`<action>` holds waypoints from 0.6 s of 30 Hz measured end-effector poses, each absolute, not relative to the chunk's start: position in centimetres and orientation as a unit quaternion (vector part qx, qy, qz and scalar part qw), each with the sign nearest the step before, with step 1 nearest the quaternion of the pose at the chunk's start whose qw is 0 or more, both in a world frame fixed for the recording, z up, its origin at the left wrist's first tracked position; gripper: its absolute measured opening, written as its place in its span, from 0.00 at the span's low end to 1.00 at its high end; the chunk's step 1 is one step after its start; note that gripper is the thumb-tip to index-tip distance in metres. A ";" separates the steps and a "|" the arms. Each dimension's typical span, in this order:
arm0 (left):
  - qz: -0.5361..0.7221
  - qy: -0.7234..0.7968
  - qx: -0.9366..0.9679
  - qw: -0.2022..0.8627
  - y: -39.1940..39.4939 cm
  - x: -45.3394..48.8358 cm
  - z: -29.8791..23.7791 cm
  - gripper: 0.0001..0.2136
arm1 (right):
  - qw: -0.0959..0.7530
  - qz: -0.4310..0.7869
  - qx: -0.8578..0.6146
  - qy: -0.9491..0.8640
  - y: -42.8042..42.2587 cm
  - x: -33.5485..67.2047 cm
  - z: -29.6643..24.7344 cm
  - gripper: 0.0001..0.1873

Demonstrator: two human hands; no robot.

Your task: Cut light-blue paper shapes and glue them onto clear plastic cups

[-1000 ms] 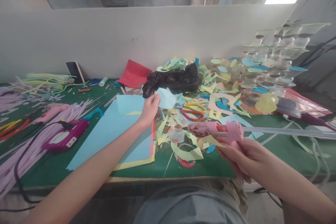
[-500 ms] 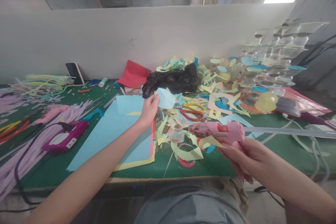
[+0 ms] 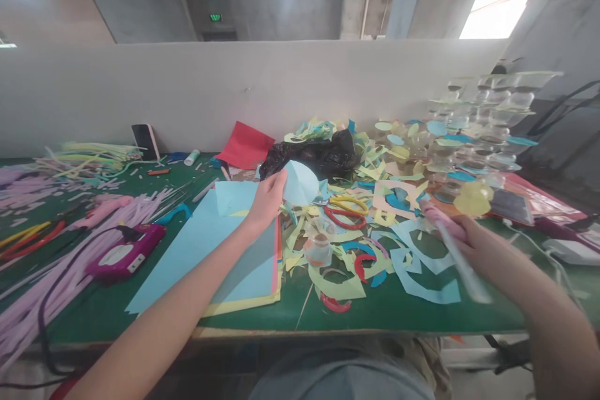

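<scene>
- While the left hand (image 3: 268,199) is stretched forward over the table, I see its fingers closed on the left edge of a pale blue paper piece (image 3: 300,182), which it holds up just above the heap of scraps
- This paper piece is in front of a black plastic bag (image 3: 314,155) and just beyond the far corner of a large blue sheet (image 3: 220,244), which lies flat on the green table (image 3: 403,309)
- The right hand (image 3: 482,250) is low at the right side, wrapped around a pink glue gun (image 3: 438,215); the gun is blurred on my feed, and a clear glue stick (image 3: 463,264) comes out of its back toward the person
- I cannot tell if a finger presses the trigger
- Between both hands lie scissors (image 3: 347,211) with yellow and red handles, a small clear cup (image 3: 317,247) and many cut paper scraps (image 3: 415,262) in yellow and blue
- At the left I see a magenta device (image 3: 122,254) with a black cable, lilac pipe cleaners (image 3: 28,300) and a phone (image 3: 144,140) leaning on the white partition
- A red paper (image 3: 246,145) rests just left of the bag, and stacked clear trays (image 3: 482,112) stand at the far right
</scene>
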State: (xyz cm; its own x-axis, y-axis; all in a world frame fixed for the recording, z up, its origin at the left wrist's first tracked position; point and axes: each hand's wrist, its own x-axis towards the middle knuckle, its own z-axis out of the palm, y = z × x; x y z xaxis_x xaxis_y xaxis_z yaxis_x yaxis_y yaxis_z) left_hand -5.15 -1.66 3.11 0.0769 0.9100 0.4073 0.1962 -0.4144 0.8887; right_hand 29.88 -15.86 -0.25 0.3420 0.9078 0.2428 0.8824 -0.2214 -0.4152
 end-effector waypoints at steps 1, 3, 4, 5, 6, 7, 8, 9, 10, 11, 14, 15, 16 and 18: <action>0.519 0.419 0.666 0.335 -1.9 -5.2 3.4 0.22 | 0.227 0.024 -0.768 -0.599 -15.5 30.0 -0.9 0.16; 0.485 0.407 0.696 0.338 -2.2 -5.3 3.8 0.23 | 0.192 -0.014 -0.736 -0.649 -15.2 30.0 -2.4 0.13; 0.467 0.401 0.710 0.343 -2.5 -5.3 3.9 0.23 | 0.180 -0.038 -0.719 -0.670 -15.1 30.0 -3.0 0.13; 0.451 0.395 0.720 0.348 -2.7 -5.3 4.0 0.23 | 0.173 -0.063 -0.711 -0.678 -15.1 29.9 -3.6 0.13; 0.438 0.391 0.727 0.355 -2.9 -5.3 4.1 0.23 | 0.170 -0.086 -0.711 -0.677 -15.2 29.9 -3.9 0.13; 0.428 0.388 0.732 0.361 -3.1 -5.2 4.2 0.23 | 0.172 -0.106 -0.717 -0.667 -15.2 29.8 -4.1 0.13; 0.422 0.386 0.734 0.366 -3.3 -5.1 4.3 0.23 | 0.178 -0.123 -0.724 -0.655 -15.3 29.6 -4.0 0.13; 0.416 0.383 0.736 0.372 -3.4 -5.1 4.4 0.23 | 0.190 -0.133 -0.726 -0.647 -15.3 29.3 -3.6 0.14; 0.410 0.381 0.738 0.378 -3.6 -5.0 4.5 0.23 | 0.206 -0.134 -0.723 -0.646 -15.3 28.8 -2.9 0.15; 0.403 0.380 0.738 0.385 -3.7 -5.0 4.6 0.23 | 0.228 -0.122 -0.711 -0.654 -15.3 28.1 -2.0 0.16; 0.390 0.382 0.736 0.400 -4.0 -4.9 4.9 0.24 | 0.300 0.025 -0.690 -0.658 -14.7 24.9 1.5 0.20; 0.386 0.384 0.736 0.403 -4.1 -4.8 4.9 0.24 | 0.308 0.092 -0.686 -0.653 -14.3 23.5 2.7 0.22; 0.382 0.384 0.737 0.405 -4.2 -4.8 5.0 0.24 | 0.306 0.145 -0.672 -0.659 -13.8 22.1 3.8 0.23; 0.373 0.383 0.742 0.405 -4.4 -4.7 5.1 0.24 | 0.318 0.207 -0.617 -0.689 -12.6 19.6 5.4 0.25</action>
State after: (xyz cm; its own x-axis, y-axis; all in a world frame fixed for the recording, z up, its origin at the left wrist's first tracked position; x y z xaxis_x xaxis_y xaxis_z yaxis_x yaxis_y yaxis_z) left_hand -4.73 -4.38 5.07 0.4279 0.8706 0.2428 0.2666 -0.3782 0.8865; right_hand 19.57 -12.64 5.44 -0.0355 0.9825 0.1828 0.7196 0.1521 -0.6776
